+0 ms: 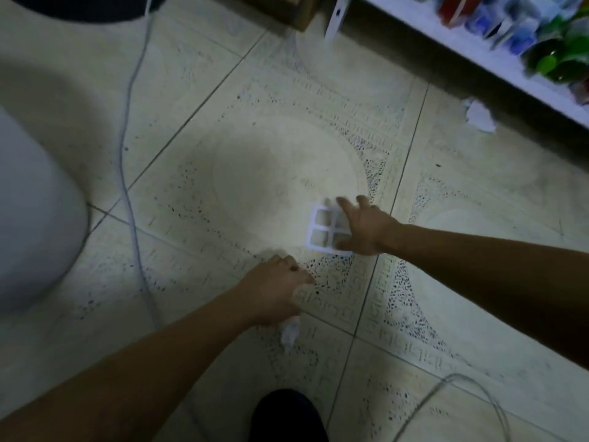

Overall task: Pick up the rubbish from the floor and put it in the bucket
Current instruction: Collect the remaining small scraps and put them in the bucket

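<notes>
A white plastic grid piece (323, 229) lies on the tiled floor near the middle. My right hand (366, 226) hovers over its right edge with fingers spread, and I cannot tell whether it touches. My left hand (277, 288) is closed around a crumpled white paper scrap (289, 334) that hangs out below the fist. Another crumpled white paper (575, 116) lies on the floor at the right, beside the shelf. A large pale rounded container (35, 224) stands at the left edge, and whether it is the bucket I cannot tell.
A white shelf (478, 49) with coloured bottles and packets runs along the upper right. A grey cable (127, 173) trails across the floor on the left and another cable (452, 393) loops at the lower right. A dark shoe (287, 416) is at the bottom.
</notes>
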`<state>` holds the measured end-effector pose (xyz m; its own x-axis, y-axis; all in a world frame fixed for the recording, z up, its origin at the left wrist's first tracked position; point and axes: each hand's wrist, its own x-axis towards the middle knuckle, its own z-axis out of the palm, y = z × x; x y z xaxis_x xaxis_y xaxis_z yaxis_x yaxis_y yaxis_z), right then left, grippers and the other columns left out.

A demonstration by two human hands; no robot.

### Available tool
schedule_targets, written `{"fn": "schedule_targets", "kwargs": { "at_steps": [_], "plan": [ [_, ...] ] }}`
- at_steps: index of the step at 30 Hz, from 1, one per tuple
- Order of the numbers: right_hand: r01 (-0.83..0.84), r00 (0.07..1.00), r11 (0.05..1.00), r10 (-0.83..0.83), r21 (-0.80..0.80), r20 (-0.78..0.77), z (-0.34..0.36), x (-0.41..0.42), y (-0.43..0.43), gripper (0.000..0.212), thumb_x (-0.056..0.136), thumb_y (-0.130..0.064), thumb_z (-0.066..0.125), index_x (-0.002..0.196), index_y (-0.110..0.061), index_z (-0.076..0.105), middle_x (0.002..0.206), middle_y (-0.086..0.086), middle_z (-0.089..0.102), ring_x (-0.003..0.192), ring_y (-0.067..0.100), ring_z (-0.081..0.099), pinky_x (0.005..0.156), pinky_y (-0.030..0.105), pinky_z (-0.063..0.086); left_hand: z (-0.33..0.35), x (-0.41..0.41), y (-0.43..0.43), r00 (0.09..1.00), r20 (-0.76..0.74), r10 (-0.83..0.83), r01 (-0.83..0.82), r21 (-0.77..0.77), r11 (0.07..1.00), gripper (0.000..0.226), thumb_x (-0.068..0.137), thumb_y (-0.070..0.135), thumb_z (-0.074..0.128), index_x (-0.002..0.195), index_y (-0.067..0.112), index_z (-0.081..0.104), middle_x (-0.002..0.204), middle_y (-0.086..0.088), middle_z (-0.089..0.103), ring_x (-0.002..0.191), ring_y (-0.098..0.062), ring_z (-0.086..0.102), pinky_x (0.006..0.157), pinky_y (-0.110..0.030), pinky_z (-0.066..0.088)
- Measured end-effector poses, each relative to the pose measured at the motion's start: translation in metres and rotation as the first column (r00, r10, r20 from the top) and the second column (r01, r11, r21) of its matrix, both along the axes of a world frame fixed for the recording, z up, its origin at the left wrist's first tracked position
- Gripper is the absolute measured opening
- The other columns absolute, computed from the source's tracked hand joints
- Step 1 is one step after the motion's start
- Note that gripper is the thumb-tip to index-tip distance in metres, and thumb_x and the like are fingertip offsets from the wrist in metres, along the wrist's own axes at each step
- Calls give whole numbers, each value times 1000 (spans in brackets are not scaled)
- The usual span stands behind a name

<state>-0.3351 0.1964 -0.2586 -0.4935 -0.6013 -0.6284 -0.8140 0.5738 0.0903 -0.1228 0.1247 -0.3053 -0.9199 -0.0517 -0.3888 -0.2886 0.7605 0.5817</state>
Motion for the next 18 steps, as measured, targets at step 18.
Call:
{"fn": "schedule_targets", "kwargs": {
  "at_steps": [18],
  "plan": [
    [196,967,980,-198,30,161,-29,21,-9,75,76,-47,71,134,-8,42,124,14,58,101,27,62,76,35,54,-24,18,-30,942,-127,309,-316,-39,948,18,91,33,51,97,18,61,90,-4,64,75,-18,54,64,-26,37]
  ]
}}
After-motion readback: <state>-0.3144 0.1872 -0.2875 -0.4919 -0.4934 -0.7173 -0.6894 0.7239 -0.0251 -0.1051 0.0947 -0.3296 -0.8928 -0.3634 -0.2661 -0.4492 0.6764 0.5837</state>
